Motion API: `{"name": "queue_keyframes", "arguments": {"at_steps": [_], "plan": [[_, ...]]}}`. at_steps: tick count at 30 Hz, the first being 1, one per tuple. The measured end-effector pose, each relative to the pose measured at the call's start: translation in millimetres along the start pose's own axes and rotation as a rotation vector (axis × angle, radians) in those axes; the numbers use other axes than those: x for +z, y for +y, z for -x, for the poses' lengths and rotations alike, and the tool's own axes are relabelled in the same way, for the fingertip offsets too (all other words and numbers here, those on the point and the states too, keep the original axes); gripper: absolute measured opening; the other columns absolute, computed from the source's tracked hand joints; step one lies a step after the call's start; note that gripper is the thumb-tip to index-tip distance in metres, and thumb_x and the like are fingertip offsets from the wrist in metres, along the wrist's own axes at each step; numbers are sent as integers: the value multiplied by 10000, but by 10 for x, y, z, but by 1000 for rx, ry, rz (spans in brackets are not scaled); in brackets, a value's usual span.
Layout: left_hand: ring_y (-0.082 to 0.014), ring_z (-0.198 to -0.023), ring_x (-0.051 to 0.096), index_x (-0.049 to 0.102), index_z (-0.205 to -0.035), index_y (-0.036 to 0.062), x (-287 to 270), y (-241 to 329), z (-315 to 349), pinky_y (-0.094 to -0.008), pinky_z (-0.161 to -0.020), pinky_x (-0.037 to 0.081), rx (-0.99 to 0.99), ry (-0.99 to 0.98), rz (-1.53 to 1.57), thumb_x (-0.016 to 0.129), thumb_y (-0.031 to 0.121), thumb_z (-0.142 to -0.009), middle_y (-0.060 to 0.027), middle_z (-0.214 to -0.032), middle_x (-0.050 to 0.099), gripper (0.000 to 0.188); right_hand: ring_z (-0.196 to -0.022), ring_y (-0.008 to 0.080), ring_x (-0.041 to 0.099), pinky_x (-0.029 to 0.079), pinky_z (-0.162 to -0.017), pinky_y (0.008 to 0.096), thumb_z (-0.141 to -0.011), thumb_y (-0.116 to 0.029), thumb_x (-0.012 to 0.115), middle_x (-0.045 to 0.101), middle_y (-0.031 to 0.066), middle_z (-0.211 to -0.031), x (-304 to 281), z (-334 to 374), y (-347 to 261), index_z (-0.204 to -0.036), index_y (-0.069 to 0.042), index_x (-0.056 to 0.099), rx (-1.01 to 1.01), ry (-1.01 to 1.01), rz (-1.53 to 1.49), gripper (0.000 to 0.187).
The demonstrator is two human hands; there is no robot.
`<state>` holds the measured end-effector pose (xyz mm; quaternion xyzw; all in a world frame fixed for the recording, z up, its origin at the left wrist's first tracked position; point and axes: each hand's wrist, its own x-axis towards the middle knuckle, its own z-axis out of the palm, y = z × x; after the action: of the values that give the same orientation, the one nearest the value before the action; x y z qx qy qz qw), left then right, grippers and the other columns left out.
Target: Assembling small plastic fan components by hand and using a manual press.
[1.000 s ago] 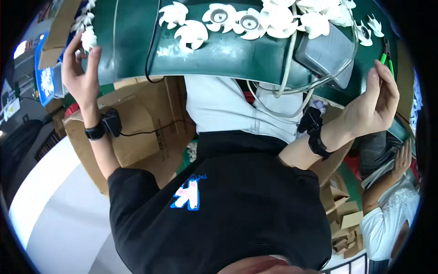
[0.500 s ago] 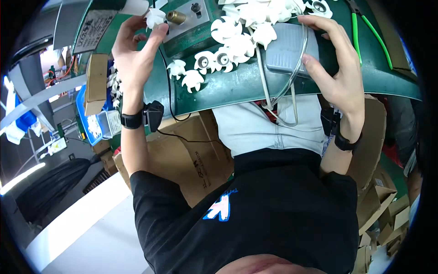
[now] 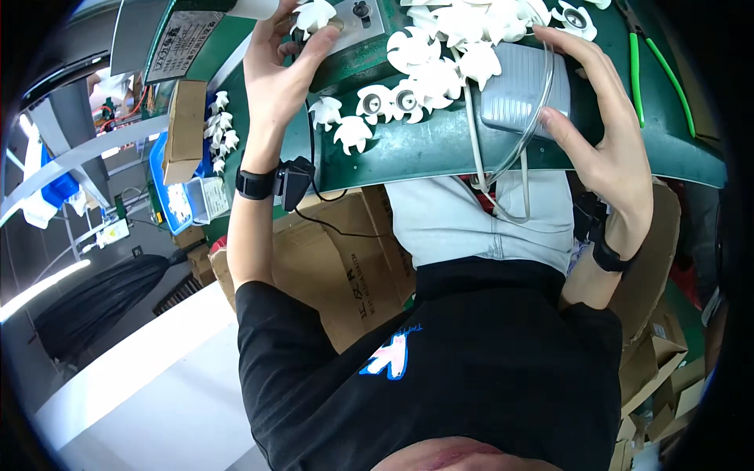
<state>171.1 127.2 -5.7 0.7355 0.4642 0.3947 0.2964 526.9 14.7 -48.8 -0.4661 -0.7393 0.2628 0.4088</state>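
left hand pinching a white impeller at the metal fixture, right hand open by the grey box

the left hand (image 3: 276, 88) reaches forward and up from a nearly straight forearm, its thumb and fingers closed on a white impeller (image 3: 314, 16), which sits at the upper edge of the view, just beside the metal fixture (image 3: 363, 33). the right hand (image 3: 613, 153) is bent inward at the wrist, fingers curved and thumb spread away from them, released, around the right side of the grey box (image 3: 518, 90); whether its fingertips touch the box or the pale cable (image 3: 522, 141) i cannot tell.

the green bench (image 3: 369, 163) ends in a curved front edge just before the lap. a strip of bench top gives room between that edge and the loose impellers (image 3: 353, 133). on the right, green-handled pliers (image 3: 636, 82) lie near the right hand; on the left, a cardboard box (image 3: 184, 129) stands apart from the left forearm.
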Motion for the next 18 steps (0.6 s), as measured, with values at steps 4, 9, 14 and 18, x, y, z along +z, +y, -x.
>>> {"name": "queue_keyframes", "arguments": {"at_steps": [4, 9, 14, 18], "plan": [[-176, -1076, 679, 465, -1504, -4, 11, -27, 25, -305, -956, 545, -41, -39, 200, 760, 51, -951, -105, -1236, 657, 630, -1401, 312, 526, 353, -1212, 438, -859, -46, 704, 581, 163, -1476, -4, -16, 28, -1481, -31, 552, -43, -10, -35, 640], [-206, -1139, 695, 442, -1537, -18, 4, 32, 14, -314, -981, 558, -154, -53, 159, 766, 19, -942, -121, -1289, 662, 678, -1396, 320, 529, 380, -1184, 436, -872, -75, 710, 590, 169, -1468, 71, 21, 53, -1496, -28, 539, -44, 17, -58, 649], [-190, -1120, 700, 537, -1469, -29, 0, 162, -28, -296, -955, 566, -181, -92, 126, 766, 28, -947, -113, -1248, 680, 573, -1380, 298, 543, 413, -1105, 409, -893, -157, 687, 594, 163, -1472, 3, -12, 38, -1491, -27, 548, -66, 89, 91, 627], [-161, -1108, 679, 583, -1420, -46, -18, 40, -24, -280, -975, 538, -129, -11, 52, 786, 102, -955, -103, -1218, 694, 528, -1362, 271, 554, 409, -1071, 371, -902, -158, 635, 602, 158, -1468, -93, 50, 195, -1491, -16, 548, -42, 81, -153, 613]]}}
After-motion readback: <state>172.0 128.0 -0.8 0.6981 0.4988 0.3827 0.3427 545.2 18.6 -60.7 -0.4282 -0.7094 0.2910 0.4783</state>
